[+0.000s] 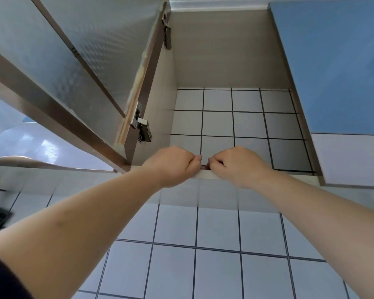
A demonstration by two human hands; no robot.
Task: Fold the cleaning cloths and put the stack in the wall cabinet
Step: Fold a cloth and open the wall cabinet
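Observation:
I look up into the open wall cabinet [225,61], whose back shows white tiles. My left hand [173,165] and my right hand [235,165] are raised side by side at the front lip [289,177] of the cabinet's floor, fingers curled inward. Between the fingertips shows a thin dark red sliver, the edge of the cloth stack [205,167]. Both hands pinch it on the cabinet floor. The lip and my hands hide the rest of the stack.
The cabinet's frosted-glass door [73,61] stands swung open to the left, with two metal hinges [143,130]. A closed blue door [343,61] borders the cabinet on the right. White wall tiles [216,234] run below.

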